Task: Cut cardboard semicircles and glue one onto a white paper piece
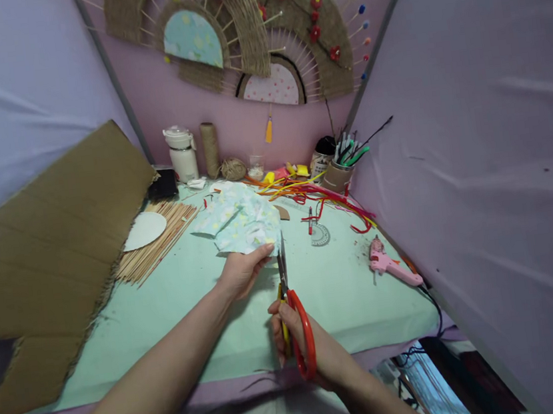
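Note:
Pale blue fabric (pixel 238 222) with a white and yellow print lies rumpled over the middle of the table. My left hand (pixel 241 273) pinches its near right edge between thumb and fingers, which are partly hidden. In my right hand (pixel 294 329) is a pair of scissors (pixel 303 338) with red and yellow handles. The blades point away from me, at the fabric's right edge just right of my left thumb. Whether the blades have cut into the cloth I cannot tell.
Cardboard (pixel 61 260) leans over the left side, beside thin wooden sticks (pixel 173 230) and a white oval piece (pixel 145 230). A pink glue gun (pixel 392 265) lies right. Behind are pipe cleaners (pixel 305 193), twine (pixel 233 168) and a lidded white jar (pixel 183 154). A protractor (pixel 320 234) lies mid-right.

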A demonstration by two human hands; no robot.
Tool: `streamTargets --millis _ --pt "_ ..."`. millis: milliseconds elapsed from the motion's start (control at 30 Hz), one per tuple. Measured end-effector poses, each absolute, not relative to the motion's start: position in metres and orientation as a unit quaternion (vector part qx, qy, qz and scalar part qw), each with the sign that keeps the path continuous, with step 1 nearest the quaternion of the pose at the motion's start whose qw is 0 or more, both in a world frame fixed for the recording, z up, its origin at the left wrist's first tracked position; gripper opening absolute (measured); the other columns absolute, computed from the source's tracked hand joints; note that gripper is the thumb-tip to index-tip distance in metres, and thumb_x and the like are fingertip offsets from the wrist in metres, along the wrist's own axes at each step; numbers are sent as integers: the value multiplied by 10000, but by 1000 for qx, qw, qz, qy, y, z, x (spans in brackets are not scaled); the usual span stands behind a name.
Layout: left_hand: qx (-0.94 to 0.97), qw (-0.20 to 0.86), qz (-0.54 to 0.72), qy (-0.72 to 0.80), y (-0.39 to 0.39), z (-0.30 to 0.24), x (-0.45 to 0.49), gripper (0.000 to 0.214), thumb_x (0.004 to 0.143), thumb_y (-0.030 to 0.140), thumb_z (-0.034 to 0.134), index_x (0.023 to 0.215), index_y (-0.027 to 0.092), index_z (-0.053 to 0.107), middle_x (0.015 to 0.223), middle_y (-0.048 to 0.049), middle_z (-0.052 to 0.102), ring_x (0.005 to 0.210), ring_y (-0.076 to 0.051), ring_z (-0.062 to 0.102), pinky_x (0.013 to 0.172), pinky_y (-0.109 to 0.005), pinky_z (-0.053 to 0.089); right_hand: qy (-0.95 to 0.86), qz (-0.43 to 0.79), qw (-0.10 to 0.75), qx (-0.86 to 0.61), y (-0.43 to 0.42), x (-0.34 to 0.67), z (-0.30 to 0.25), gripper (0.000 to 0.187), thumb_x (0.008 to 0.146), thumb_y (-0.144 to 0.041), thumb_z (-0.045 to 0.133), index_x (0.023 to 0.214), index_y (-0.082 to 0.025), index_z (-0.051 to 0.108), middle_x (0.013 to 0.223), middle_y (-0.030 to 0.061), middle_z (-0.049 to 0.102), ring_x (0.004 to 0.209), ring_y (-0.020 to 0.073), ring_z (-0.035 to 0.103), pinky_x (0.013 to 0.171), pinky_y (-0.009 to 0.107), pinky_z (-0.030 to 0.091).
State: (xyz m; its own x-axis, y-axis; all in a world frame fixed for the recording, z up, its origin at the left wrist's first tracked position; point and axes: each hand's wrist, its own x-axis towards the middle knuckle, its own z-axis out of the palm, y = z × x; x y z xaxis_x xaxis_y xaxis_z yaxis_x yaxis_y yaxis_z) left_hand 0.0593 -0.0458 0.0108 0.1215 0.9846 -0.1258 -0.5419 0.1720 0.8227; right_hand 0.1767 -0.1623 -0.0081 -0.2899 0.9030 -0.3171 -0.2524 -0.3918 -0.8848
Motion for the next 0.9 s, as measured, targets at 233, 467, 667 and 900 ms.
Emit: streamTargets --millis 233,467,667,900 --pt "341 694 537 337 -48 10 59 614 608 184 859 1182 223 645 1050 -69 742 982 -235 683 812 -329 551 -367 704 407 -451 -151 179 -8 620 747 -785 563 944 -203 481 637 -69 469 481 89 441 445 231 396" --pt "318 700 546 333 -48 12 60 609 601 162 864 1166 233 646 1014 -57 752 1023 -250 682 869 -364 560 -358 706 415 -448 -158 176 -4 617 740 -784 572 942 -208 481 648 -64 477 487 87 436 461 230 390" --pt "322 686 552 347 -48 12 61 621 578 168 877 1156 216 653 1062 -67 743 1040 -255 677 913 -382 543 -349 689 431 -466 -157 172 -4 630 726 -781 591 955 -203 485 665 -63 468 512 77 416 477 212 355" --pt "345 672 559 341 -49 15 60 594 597 170 865 1146 209 644 1095 -70 730 1089 -246 656 930 -359 522 -363 690 406 -476 -155 175 -3 598 753 -756 587 963 -204 493 663 -67 466 514 80 420 483 219 353"
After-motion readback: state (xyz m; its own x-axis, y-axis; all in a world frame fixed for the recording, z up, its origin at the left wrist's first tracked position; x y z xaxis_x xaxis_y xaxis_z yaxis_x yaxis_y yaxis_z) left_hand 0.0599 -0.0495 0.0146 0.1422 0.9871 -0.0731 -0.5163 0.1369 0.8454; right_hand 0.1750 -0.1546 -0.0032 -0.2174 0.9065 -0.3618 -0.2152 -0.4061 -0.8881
